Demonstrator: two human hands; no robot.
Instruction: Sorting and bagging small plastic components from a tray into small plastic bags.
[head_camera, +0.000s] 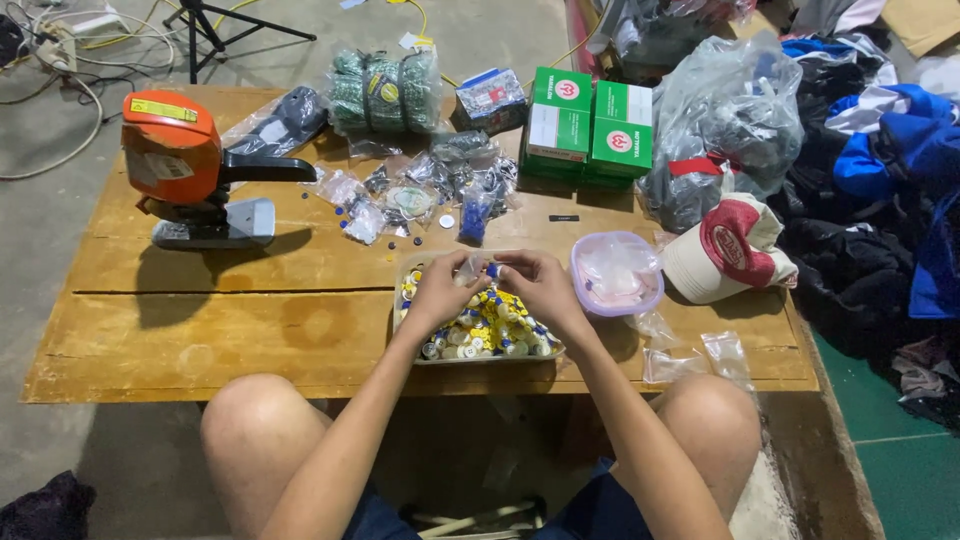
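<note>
- Bare knees (262, 420) sit closest to the lens, one on each side, with both forearms reaching up between them toward a low wooden table (200, 330).
- Left hand (440, 292) and right hand (538, 285) meet above a shallow tray (412, 262); together they pinch a small clear plastic bag (470, 266) by its edges, fingers closed on it.
- One small blue piece (492, 270) shows at the right hand's fingertips, just beside the bag; whether it is inside the bag cannot be told.
- Heaped in the tray, under the hands, lie small round buttons (485, 330) in yellow, white and blue.
- Just right of the tray stands a round lilac-rimmed tub (650, 295) with pale, clear stuff inside.
- Right of the tub rests a red-and-cream cap (730, 250), touching a bulging clear plastic sack (725, 120) of dark goods.
- Two empty-looking clear bags (695, 355) lie at the near right edge of the table.
- Behind the tray is a scatter of small filled packets (420, 195), and farther back two green-and-white boxes (590, 125) stand side by side.
- At the far left of the table sits an orange machine (175, 160) with a black handle and a grey base.
- Dark and blue clothes (890, 170) pile up on the floor to the right.
</note>
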